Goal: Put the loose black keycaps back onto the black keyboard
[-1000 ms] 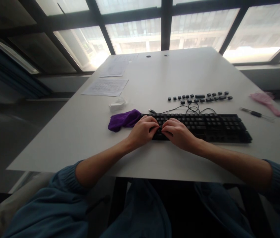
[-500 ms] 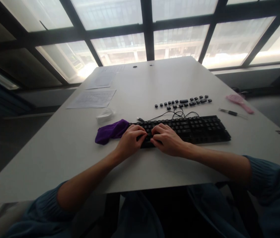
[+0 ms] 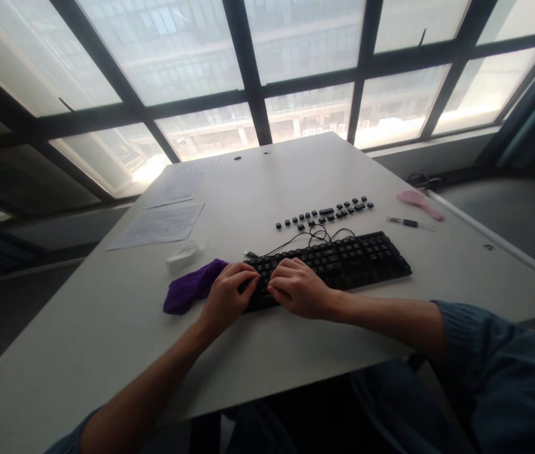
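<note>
A black keyboard (image 3: 366,257) lies on the white table, its right part uncovered. My left hand (image 3: 232,293) is over the keyboard's left end with thumb and fingertips pinched together; whatever they hold is too small to make out. Close beside it, my right hand (image 3: 298,289) rests on the keyboard with its fingers curled in, and their tips are hidden. Beyond the keyboard, loose black keycaps (image 3: 327,212) are laid out in two rows. A thin black cable (image 3: 286,243) loops between them and the keyboard.
Left of the keyboard lie a purple cloth (image 3: 192,289) and a clear plastic item (image 3: 183,256). Printed papers (image 3: 156,226) are at the back left. On the right are a slim metal tool (image 3: 410,223) and a pink brush (image 3: 419,202).
The camera view has turned, so the table items appear further left and lower. My right hand's fingers look more drawn together; my left hand stays at the keyboard's left end.
</note>
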The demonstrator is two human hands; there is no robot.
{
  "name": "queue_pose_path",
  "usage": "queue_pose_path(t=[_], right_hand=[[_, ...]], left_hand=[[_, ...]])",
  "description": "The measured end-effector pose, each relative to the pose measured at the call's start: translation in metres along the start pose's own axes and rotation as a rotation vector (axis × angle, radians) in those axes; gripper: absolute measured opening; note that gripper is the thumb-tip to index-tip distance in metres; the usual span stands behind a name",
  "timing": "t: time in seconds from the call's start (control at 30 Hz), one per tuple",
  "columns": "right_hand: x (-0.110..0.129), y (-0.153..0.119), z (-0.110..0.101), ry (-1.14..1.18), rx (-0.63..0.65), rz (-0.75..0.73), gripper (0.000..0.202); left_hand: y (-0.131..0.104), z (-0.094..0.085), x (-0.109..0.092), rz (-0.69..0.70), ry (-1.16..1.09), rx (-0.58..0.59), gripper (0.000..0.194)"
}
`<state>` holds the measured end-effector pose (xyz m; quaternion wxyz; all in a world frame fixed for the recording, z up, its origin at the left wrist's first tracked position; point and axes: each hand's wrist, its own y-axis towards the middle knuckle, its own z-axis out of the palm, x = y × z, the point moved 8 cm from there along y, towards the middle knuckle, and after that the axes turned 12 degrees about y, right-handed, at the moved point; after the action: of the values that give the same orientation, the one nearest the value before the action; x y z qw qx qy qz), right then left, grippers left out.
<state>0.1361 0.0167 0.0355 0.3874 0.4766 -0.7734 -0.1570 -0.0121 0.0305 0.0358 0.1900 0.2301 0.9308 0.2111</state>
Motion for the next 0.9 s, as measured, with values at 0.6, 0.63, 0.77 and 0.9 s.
queue_pose_path(t=[0.6,0.63,0.77,0.9], right_hand=[[-0.159,0.078,-0.066,-0.313,0.179,0.517,0.018],[-0.167,0.082,-0.062,-0.322,0.196,0.527,0.018],[-0.185,0.087,-0.044,-0.34,0.255,0.543,0.016],[-0.191,0.088,-0.032,-0.333,0.285,0.54,0.018]], left_hand=[[0.135,0.042,0.049,-0.191,0.044,0.223,0.013],[0.143,0.051,0.052,-0.204,0.044,0.224,0.014],[0.161,0.083,0.062,-0.239,0.022,0.239,0.021],[0.165,0.1,0.067,-0.243,-0.001,0.283,0.013]])
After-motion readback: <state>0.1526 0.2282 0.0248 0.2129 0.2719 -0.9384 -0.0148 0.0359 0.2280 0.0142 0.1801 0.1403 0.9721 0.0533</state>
